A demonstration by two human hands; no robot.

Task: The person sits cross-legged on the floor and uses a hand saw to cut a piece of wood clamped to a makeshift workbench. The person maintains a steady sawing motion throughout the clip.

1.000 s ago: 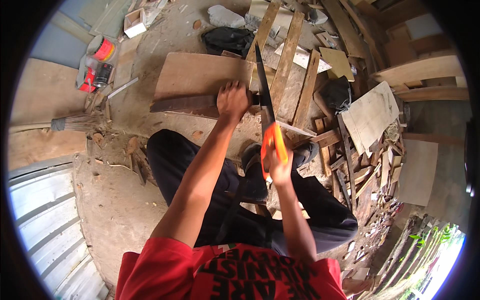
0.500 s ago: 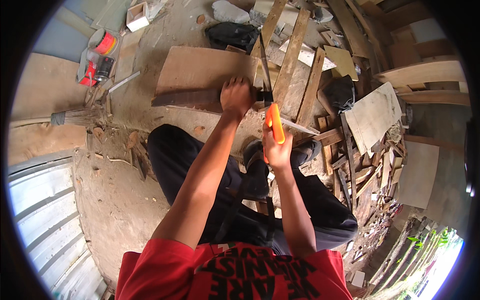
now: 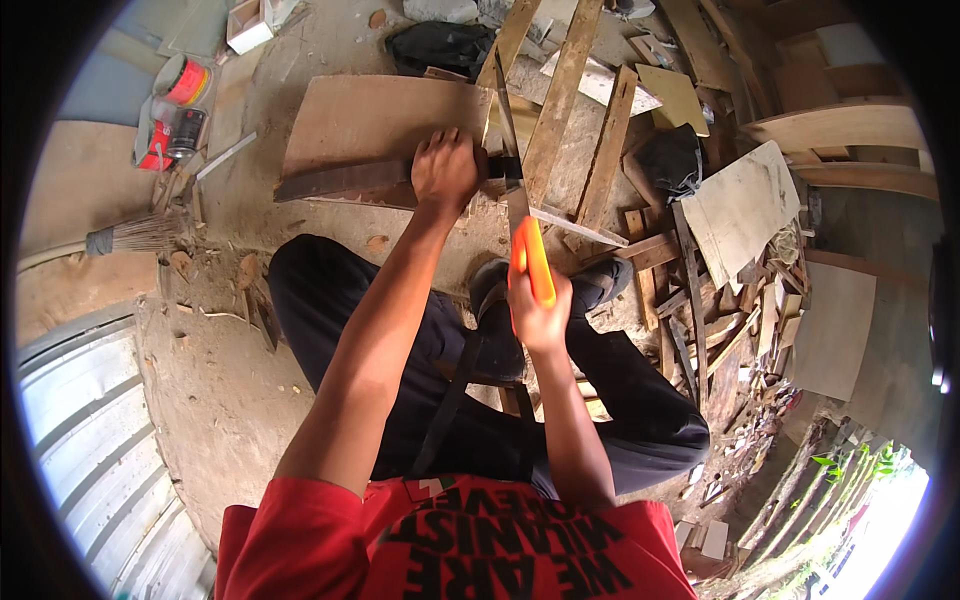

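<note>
My right hand [image 3: 541, 308] is closed around the orange handle of a handsaw [image 3: 537, 262]. The saw's narrow blade points away from me and crosses a dark wooden strip [image 3: 345, 181] near its right end. My left hand [image 3: 443, 170] is closed over that strip just left of the blade, pressing it down. Beneath the strip lies a brown plywood sheet [image 3: 375, 115], which spreads out beyond it on the floor. Whether the blade has cut into the strip cannot be made out.
Long planks [image 3: 566, 95] lie beyond the saw. A heap of scrap wood [image 3: 735, 335] and a pale board [image 3: 742, 222] are at the right. A red can [image 3: 183, 82] and a broom [image 3: 145, 236] lie left. My feet are close behind the strip.
My right hand has drawn the handsaw back toward my body, with more blade showing on my side of the strip. My left hand keeps its hold. The whole view has shifted slightly.
</note>
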